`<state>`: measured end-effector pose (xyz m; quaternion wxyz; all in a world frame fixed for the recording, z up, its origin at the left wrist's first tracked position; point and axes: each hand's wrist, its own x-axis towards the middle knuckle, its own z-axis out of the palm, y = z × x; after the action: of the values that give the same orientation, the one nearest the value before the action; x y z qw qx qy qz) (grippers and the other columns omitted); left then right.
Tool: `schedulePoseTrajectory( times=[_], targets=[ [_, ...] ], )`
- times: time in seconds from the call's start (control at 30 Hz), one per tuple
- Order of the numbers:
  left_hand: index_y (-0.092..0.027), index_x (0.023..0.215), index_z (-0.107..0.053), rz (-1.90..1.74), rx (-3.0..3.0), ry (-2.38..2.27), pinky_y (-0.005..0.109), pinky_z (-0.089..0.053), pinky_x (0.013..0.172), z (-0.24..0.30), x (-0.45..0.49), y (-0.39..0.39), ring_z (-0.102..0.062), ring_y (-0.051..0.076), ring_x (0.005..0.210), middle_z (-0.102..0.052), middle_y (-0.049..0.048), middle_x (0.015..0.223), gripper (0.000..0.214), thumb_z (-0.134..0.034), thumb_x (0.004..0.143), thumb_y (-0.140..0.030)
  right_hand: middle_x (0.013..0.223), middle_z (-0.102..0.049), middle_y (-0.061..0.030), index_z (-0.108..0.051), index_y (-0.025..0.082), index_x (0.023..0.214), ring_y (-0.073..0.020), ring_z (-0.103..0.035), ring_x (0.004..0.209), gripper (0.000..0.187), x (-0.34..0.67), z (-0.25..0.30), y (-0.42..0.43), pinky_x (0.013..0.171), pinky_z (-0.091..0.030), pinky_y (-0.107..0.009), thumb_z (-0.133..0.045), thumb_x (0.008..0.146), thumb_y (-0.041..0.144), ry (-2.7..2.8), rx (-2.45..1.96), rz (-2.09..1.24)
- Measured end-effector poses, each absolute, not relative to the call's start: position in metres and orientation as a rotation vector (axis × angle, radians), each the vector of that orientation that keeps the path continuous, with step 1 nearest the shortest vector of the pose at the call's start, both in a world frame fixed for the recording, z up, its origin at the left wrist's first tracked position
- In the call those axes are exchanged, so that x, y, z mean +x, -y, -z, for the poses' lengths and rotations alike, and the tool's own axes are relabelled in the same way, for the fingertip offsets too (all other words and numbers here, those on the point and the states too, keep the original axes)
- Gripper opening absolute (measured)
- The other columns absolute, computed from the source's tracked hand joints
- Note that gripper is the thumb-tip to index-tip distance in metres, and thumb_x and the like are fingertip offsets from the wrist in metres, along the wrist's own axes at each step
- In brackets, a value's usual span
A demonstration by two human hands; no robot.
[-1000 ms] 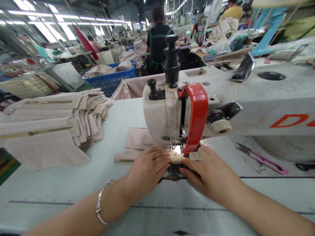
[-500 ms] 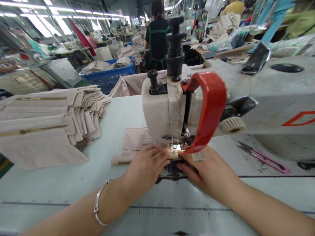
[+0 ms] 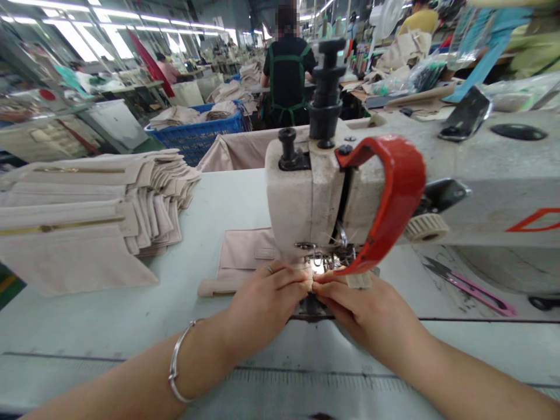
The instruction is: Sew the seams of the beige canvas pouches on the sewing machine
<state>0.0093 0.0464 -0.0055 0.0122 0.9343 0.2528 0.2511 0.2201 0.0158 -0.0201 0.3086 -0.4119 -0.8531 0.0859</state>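
A pale pink fabric piece [image 3: 240, 251] with a small stitched patch lies left of the needle area of a white sewing machine [image 3: 289, 204]. My left hand [image 3: 269, 300] rests over its near right part, fingers closed on it. Opposite, my right hand [image 3: 367, 300] has its fingers pinched at the fabric's edge under the machine head. The fingertips of both hands almost meet in front of the lit presser foot [image 3: 318, 261], with a bit of cream fabric showing between them. A red curved guard [image 3: 405, 186] hides part of the right fingers.
A stack of pale pink zippered pieces [image 3: 79, 251] sits on the table at left. Pink-handled thread snips [image 3: 476, 290] lie right of the machine. Behind the table stands a blue basket [image 3: 188, 140] of fabric. A person in a dark top [image 3: 286, 76] is farther back.
My fingertips have come closer together at the fabric edge, and the cream bit between them looks bunched. The view has shifted slightly, so the machine appears farther right.
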Motion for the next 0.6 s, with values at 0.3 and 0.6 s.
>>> schedulePoseTrajectory(
  times=[0.3, 0.6],
  targets=[
    [-0.014, 0.105, -0.064, -0.738, 2.868, -0.836, 0.034, -0.054, 0.087, 0.011, 0.010, -0.052, -0.063, 0.019, 0.096, -0.068, 0.0068, 0.106, 0.021, -0.044, 0.098, -0.017, 0.103, -0.070, -0.0074, -0.067, 0.018, 0.099, -0.0224, -0.066, 0.094, 0.016, 0.218, 0.027, -0.019, 0.082, -0.054, -0.039, -0.051, 0.095, 0.017, 2.252, -1.116, -0.227],
    [-0.015, 0.100, -0.066, -0.765, 2.888, -0.931, 0.035, -0.053, 0.083, 0.016, 0.015, -0.066, -0.064, 0.020, 0.091, -0.070, 0.0050, 0.099, 0.017, -0.049, 0.096, -0.016, 0.106, -0.071, -0.0070, -0.065, 0.019, 0.106, -0.0249, -0.065, 0.097, 0.019, 0.219, 0.029, -0.028, 0.084, -0.054, -0.040, -0.053, 0.092, 0.014, 2.278, -1.152, -0.083]
  ],
)
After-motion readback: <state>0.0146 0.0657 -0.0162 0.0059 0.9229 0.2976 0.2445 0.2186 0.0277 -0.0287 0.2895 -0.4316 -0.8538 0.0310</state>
